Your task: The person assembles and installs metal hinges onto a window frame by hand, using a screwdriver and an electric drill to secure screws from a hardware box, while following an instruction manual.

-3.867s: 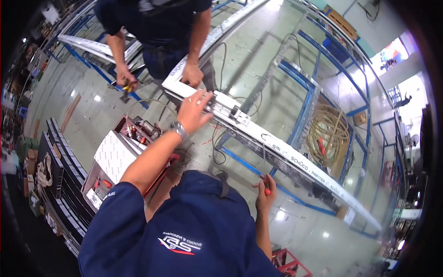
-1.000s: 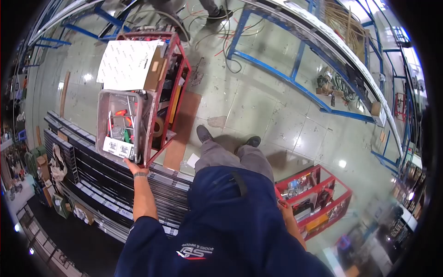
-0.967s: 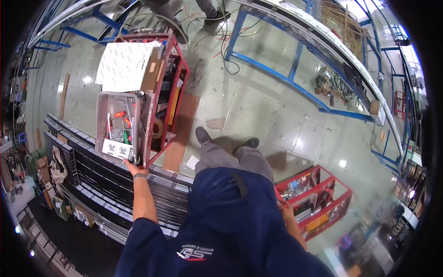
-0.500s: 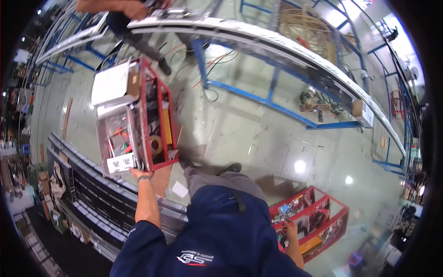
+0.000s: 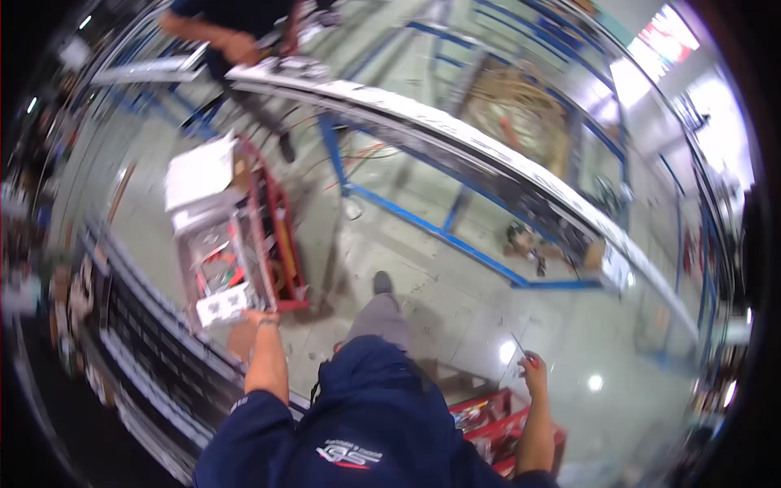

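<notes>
My left hand (image 5: 263,318) is at the near corner of a grey tray (image 5: 189,276), its fingers closed on the edge. Inside the tray lie red-handled tools (image 5: 218,270) and a white piece with dark markings (image 5: 224,306). Out to the right, my right hand (image 5: 534,376) is closed around the red handle of a screwdriver (image 5: 521,347), its thin shaft pointing up and away. Below that hand stands a red tool carrier (image 5: 521,423) with assorted items in it, partly hidden by my arm and body.
A red rack (image 5: 281,236) stands beside the tray, with a white board (image 5: 199,175) behind. A long white profile (image 5: 455,122) lies across a blue metal frame (image 5: 399,213). Another person (image 5: 236,41) works at its far left end. Dark profiles (image 5: 154,366) are stacked at left.
My right hand has come up out of the red tool carrier with the screwdriver. My left hand stays at the tray. The view has shifted, and one foot is farther forward.
</notes>
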A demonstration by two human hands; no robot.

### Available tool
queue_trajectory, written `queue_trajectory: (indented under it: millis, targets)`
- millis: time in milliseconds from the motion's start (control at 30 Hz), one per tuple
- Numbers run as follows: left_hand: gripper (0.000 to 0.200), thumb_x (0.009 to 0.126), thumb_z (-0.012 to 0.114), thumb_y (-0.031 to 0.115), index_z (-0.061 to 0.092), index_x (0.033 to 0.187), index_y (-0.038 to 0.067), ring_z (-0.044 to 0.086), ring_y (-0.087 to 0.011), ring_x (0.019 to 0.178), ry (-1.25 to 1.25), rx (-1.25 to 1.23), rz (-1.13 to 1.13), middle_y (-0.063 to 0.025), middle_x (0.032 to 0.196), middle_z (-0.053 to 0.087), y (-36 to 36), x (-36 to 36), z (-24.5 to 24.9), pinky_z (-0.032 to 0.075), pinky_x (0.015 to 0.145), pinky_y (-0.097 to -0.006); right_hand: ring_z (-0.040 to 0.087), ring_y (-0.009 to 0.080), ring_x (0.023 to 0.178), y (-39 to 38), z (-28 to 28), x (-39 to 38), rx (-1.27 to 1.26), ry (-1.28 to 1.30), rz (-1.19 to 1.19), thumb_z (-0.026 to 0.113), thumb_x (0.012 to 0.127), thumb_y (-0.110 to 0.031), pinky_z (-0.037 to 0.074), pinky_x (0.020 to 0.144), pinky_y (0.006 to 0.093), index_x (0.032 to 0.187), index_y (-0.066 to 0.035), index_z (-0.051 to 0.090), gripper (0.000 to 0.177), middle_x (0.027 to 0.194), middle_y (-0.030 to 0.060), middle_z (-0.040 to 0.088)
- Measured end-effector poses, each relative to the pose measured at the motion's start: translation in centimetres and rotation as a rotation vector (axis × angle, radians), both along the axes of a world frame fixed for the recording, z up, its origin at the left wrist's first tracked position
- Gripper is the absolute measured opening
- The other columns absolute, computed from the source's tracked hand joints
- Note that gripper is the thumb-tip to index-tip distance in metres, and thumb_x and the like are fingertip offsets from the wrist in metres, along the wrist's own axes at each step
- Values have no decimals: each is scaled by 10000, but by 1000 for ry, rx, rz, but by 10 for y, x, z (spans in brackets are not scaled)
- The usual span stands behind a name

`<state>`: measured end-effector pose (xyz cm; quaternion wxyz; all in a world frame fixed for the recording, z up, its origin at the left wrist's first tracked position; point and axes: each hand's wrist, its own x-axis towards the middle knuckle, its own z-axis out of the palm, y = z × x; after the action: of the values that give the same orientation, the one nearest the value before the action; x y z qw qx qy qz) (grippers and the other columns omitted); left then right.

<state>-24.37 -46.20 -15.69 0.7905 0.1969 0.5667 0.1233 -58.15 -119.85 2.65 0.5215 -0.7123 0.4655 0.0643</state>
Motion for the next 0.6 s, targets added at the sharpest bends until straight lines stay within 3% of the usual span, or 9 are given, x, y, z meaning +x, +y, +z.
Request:
queue_trajectory:
  millis: [33, 100, 200, 267, 300, 367, 433, 600]
  targets:
    - [873, 899, 317, 806, 359, 1533, 207, 492, -365, 1300, 76, 64, -4, -86, 1541, 403, 7, -3, -14, 411, 1058, -608, 666, 169, 813, -10, 10, 19, 23, -10, 14, 659, 917, -134, 532, 608, 270, 1262, 27, 598, 385, 931, 105, 686]
    - [889, 882, 342, 813, 358, 1537, 212, 462, -352, 1353, -115, 95, 38, -76, 1543, 410, -29, 4, 28, 394, 1082, -602, 669, 161, 822, -18, 25, 38, 11, -24, 26, 645, 928, -145, 537, 592, 275, 1283, 7, 587, 390, 951, 110, 680]
    - [912, 898, 337, 809, 340, 1543, 165, 449, -287, 1359, 39, 177, 26, -29, 1559, 392, -66, 15, 71, 376, 1111, -531, 685, 170, 799, -29, 48, 32, 64, 72, 22, 641, 927, -116, 546, 546, 281, 1259, 6, 606, 355, 940, 117, 680]
    - [925, 901, 336, 804, 320, 1552, 148, 370, -329, 1421, -4, 77, 151, -68, 1586, 350, -82, 27, 89, 311, 1152, -573, 600, 155, 610, -37, 46, 8, 109, 215, 66, 667, 931, -204, 538, 555, 298, 1271, -37, 602, 385, 932, 125, 693]
    - [923, 902, 336, 802, 316, 1553, 149, 358, -346, 1429, -34, 4, 166, -86, 1591, 339, -95, 38, 103, 299, 1158, -585, 617, 172, 617, -42, 42, 0, 158, 308, 52, 665, 937, -217, 544, 544, 312, 1266, -44, 608, 375, 923, 141, 702]
    - [918, 907, 333, 796, 306, 1558, 149, 345, -362, 1434, -49, -7, 188, -106, 1598, 321, -118, 44, 105, 284, 1166, -590, 625, 200, 617, -53, 33, -26, 217, 409, 23, 645, 920, -201, 541, 513, 328, 1282, -41, 595, 399, 908, 164, 717]
    - [909, 914, 328, 787, 300, 1561, 149, 334, -368, 1440, -44, -1, 219, -114, 1603, 307, -139, 48, 107, 275, 1171, -591, 592, 169, 501, -53, 43, -27, 264, 431, -29, 641, 906, -140, 518, 477, 295, 1281, -8, 592, 400, 926, 186, 723]
    - [864, 940, 338, 746, 286, 1567, 153, 308, -337, 1457, -70, 0, 284, -68, 1613, 298, -192, 68, 114, 279, 1174, -568, 595, 176, 515, -50, 60, 9, 254, 460, 20, 646, 918, -157, 541, 506, 302, 1291, -5, 585, 407, 955, 197, 718]
